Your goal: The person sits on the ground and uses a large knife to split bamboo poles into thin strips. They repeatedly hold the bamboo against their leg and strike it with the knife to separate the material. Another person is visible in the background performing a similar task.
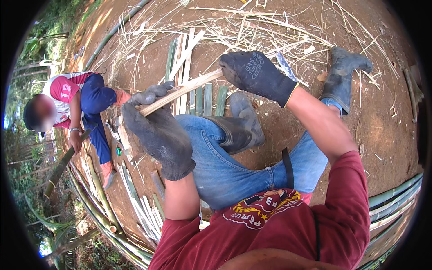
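Note:
A pale split bamboo strip (184, 90) slants up to the right between my two gloved hands. My left hand (159, 135), in a dark grey glove, is closed around its lower left end. My right hand (258, 76), in a black glove, grips the upper right end with its fingers curled. Just beyond the right glove shows a shiny, blade-like piece (285, 66); I cannot tell whether it lies on the ground. Below the strip, several cut bamboo pieces (208, 100) lie side by side near my boot (247, 121).
Bamboo shavings (265, 33) litter the brown soil ahead. At the left another person (72, 96) crouches, holding a green bamboo piece (65, 166). Long bamboo poles (101, 198) lie at the lower left, with more poles (393, 202) at the right. Split strips (146, 209) lie beside my left arm.

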`<act>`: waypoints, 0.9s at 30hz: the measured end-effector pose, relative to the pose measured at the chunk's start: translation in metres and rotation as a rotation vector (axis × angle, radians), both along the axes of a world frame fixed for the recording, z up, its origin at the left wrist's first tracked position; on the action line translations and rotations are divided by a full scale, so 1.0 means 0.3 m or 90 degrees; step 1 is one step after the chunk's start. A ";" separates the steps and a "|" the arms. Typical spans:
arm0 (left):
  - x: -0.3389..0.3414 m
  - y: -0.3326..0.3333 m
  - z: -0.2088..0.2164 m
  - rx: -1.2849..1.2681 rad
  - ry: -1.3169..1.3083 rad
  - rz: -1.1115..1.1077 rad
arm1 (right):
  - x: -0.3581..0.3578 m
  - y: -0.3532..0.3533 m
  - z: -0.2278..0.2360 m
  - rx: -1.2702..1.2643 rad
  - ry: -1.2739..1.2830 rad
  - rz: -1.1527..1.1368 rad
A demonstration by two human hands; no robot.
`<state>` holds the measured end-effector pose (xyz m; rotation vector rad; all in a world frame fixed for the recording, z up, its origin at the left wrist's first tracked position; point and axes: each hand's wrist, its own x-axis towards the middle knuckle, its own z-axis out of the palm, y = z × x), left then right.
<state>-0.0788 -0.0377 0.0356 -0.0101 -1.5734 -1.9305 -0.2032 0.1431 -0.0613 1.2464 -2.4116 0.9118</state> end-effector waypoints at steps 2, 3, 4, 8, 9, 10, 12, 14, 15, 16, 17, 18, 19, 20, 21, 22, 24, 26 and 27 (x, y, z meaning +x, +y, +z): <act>-0.014 0.009 0.001 0.046 -0.023 -0.004 | -0.011 -0.008 -0.055 -0.054 0.069 -0.044; -0.017 0.013 -0.001 0.073 -0.046 0.002 | -0.012 -0.007 -0.059 -0.070 0.056 -0.063; -0.020 0.019 -0.001 0.101 -0.068 0.006 | -0.013 0.003 -0.063 -0.085 0.042 -0.081; -0.025 0.035 0.001 0.080 -0.054 -0.036 | 0.000 0.019 -0.047 -0.095 0.017 -0.069; -0.050 0.047 0.008 0.107 -0.045 -0.074 | -0.006 0.025 -0.030 -0.076 0.000 -0.064; -0.069 0.060 0.040 0.130 -0.034 -0.107 | -0.002 0.008 -0.015 -0.144 0.030 -0.038; -0.125 0.000 0.061 0.043 0.012 -0.152 | 0.012 -0.037 0.048 -0.183 0.011 -0.027; -0.207 -0.019 0.073 -0.016 0.028 -0.035 | 0.015 -0.057 0.107 -0.224 -0.053 -0.046; -0.239 -0.031 0.084 -0.047 0.036 0.025 | 0.017 -0.070 0.127 -0.247 -0.060 -0.053; -0.270 -0.041 0.094 -0.078 0.048 0.013 | 0.015 -0.073 0.150 -0.268 -0.066 -0.063; -0.296 -0.053 0.102 -0.109 0.059 0.000 | 0.001 -0.077 0.170 -0.270 -0.062 -0.087; -0.311 -0.052 0.100 -0.134 0.064 -0.014 | -0.017 -0.071 0.175 -0.265 -0.065 -0.116; -0.319 -0.053 0.102 -0.116 0.070 -0.046 | -0.037 -0.066 0.182 -0.260 -0.067 -0.145; -0.323 -0.054 0.109 -0.099 0.076 -0.077 | -0.061 -0.061 0.193 -0.260 -0.072 -0.199; -0.339 -0.046 0.116 -0.077 0.085 -0.115 | -0.102 -0.057 0.179 -0.307 0.002 -0.259; -0.359 -0.081 0.091 -0.099 0.160 -0.132 | -0.169 -0.025 0.187 -0.421 -0.112 -0.313; -0.374 -0.164 0.117 0.067 0.123 -0.278 | -0.221 0.046 0.189 -0.596 -0.335 -0.359; -0.356 -0.118 0.193 0.087 0.092 -0.216 | -0.253 0.141 0.155 -0.710 -0.422 -0.342; -0.357 -0.122 0.216 0.113 0.113 -0.196 | -0.277 0.210 0.121 -0.762 -0.407 -0.325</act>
